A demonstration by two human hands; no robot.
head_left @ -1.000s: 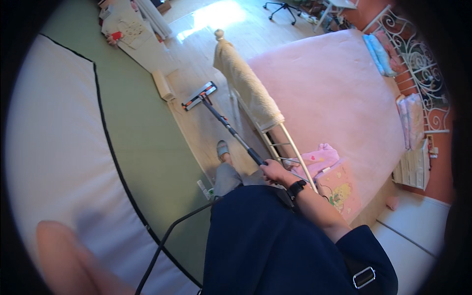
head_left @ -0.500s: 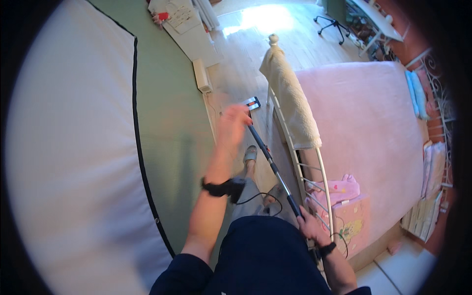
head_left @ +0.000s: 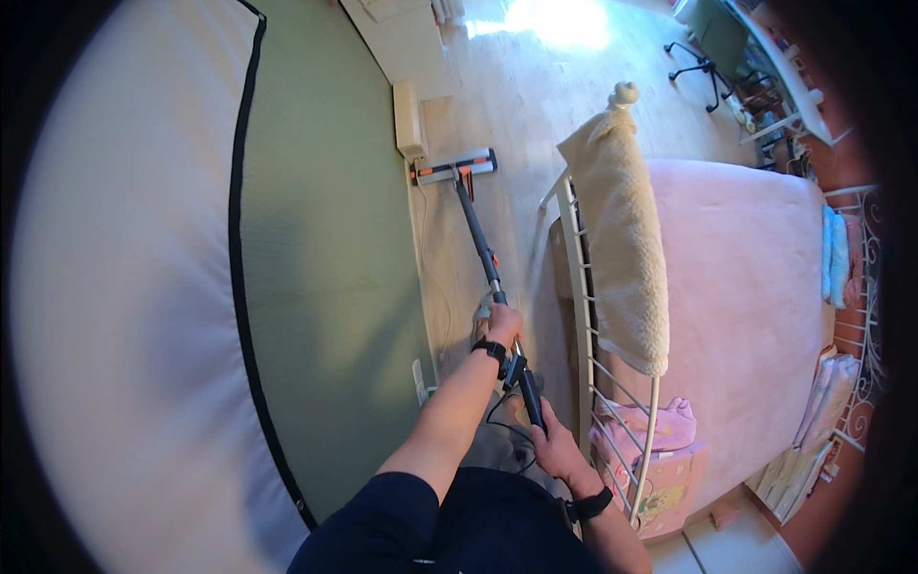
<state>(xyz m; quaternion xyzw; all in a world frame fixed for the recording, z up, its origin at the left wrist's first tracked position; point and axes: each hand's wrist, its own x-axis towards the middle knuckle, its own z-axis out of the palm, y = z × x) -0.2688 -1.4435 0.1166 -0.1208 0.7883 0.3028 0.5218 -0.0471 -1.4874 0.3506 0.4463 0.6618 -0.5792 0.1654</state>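
Observation:
A long-handled floor mop (head_left: pixel 478 228) slants away from me, its wide grey head with orange parts (head_left: pixel 453 168) on the floor beside the green wall. My left hand (head_left: pixel 503 323) is closed round the middle of the pole. Lower down, my right hand (head_left: pixel 557 445) grips the dark end of the handle. Both wrists wear black bands, and a thin black cable loops near the left one. My legs and feet are mostly hidden behind the arms and the pole.
To the right stands a white metal bed frame (head_left: pixel 579 287) with a cream fleece (head_left: pixel 626 249) over its rail and a pink mattress (head_left: pixel 736 316). A white box (head_left: pixel 409 120) and a thin cable (head_left: pixel 443 287) lie along the green wall (head_left: pixel 325 239). A wheeled chair (head_left: pixel 703 72) is farther off.
My left hand, raised off the pole before, now holds it. The mop head has turned broadside and shifted left toward the wall and white box. My view has shifted too.

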